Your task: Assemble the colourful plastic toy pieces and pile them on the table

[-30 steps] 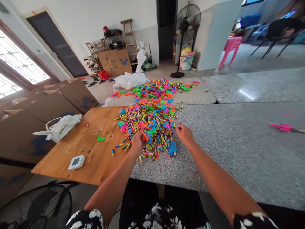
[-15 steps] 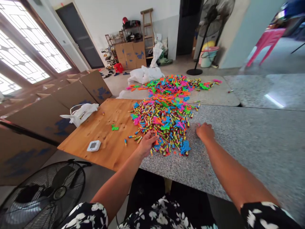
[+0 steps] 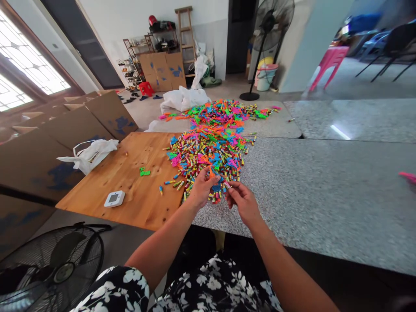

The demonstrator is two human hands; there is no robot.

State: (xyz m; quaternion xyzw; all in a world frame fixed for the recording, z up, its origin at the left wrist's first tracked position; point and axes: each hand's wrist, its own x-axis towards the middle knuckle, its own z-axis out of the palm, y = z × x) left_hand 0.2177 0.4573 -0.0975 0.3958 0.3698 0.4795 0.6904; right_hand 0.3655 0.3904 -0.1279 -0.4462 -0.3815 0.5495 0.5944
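My left hand [image 3: 202, 187] is closed at the near edge of the pile, pinching a small orange plastic piece [image 3: 212, 173] that looks like a toy gun. Close beside it, my right hand [image 3: 243, 200] pinches a small printed tube [image 3: 227, 185] between thumb and fingers. The two hands are a short gap apart. Around and beyond them spreads a heap of small printed tubes [image 3: 195, 149] mixed with bright plastic pieces [image 3: 224, 138] in blue, green, pink and orange. Blue plastic [image 3: 217, 186] shows between the hands; whether a hand touches it, I cannot tell.
On the wooden board [image 3: 130, 173] at left lie a white digital timer [image 3: 114, 199], a green plastic piece [image 3: 144, 172] and a white plastic bag [image 3: 92, 154]. Cardboard boxes [image 3: 78, 134] line the left side. A floor fan [image 3: 63, 271] stands lower left. A pink piece [image 3: 407, 177] lies far right on the speckled tabletop [image 3: 318, 190].
My right hand has come left from the bare tabletop to beside my left hand and now pinches a tube. My left hand keeps the orange piece. The view has turned rightward.
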